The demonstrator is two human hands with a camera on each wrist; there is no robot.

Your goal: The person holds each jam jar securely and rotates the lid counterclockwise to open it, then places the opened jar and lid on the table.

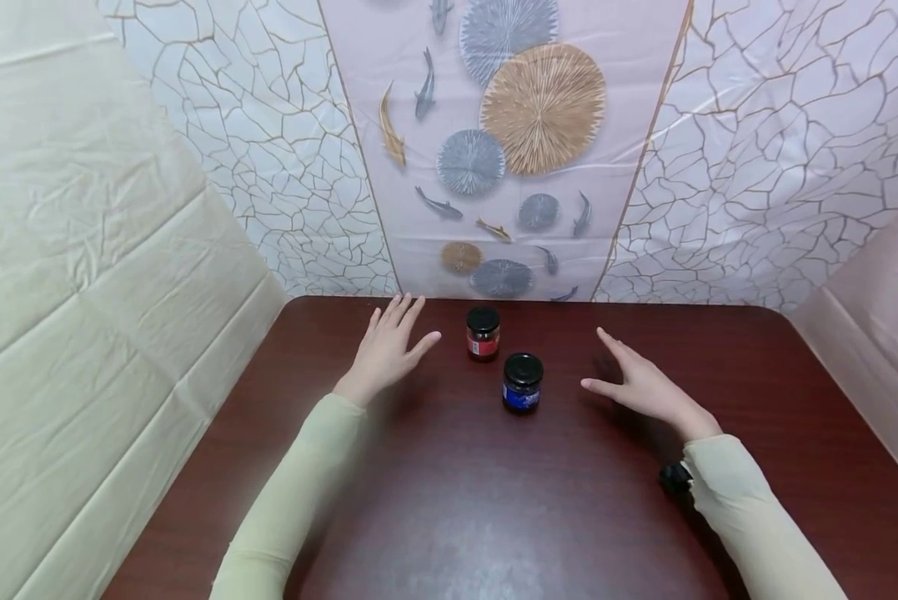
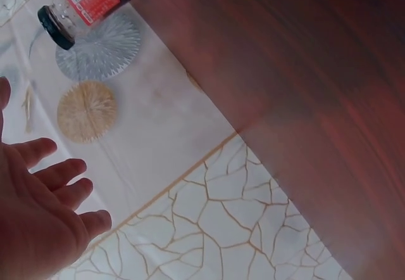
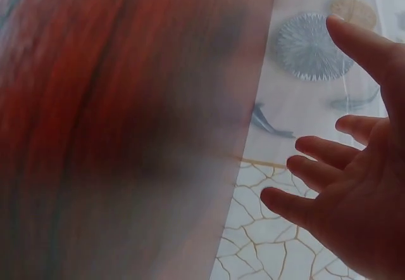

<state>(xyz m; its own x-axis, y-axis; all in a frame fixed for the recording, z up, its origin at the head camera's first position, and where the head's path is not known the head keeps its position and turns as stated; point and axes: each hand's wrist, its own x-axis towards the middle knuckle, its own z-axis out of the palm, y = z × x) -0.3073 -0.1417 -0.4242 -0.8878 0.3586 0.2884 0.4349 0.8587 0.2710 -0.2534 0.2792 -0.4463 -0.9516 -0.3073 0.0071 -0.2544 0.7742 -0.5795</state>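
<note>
Two lidded glass jars stand upright on the table. The red-labelled jar (image 1: 483, 335) is farther back, and the blue-labelled jar (image 1: 522, 385) is nearer and a little to its right. My left hand (image 1: 385, 348) is held left of the red-labelled jar, fingers spread, touching neither jar. To the right of the blue-labelled jar my right hand (image 1: 647, 387) hovers with thumb and fingers apart, holding nothing. In the left wrist view the red-labelled jar (image 2: 92, 4) shows a barcode and a black lid. Only part of it appears at the top of the right wrist view.
A dark reddish-brown table (image 1: 449, 500) spreads under both arms. Behind its far edge hangs a patterned cloth (image 1: 411, 192) with fish and round leaf shapes. Pale cloth (image 1: 103, 292) covers the left side, and another pale sheet (image 1: 869, 350) borders the right.
</note>
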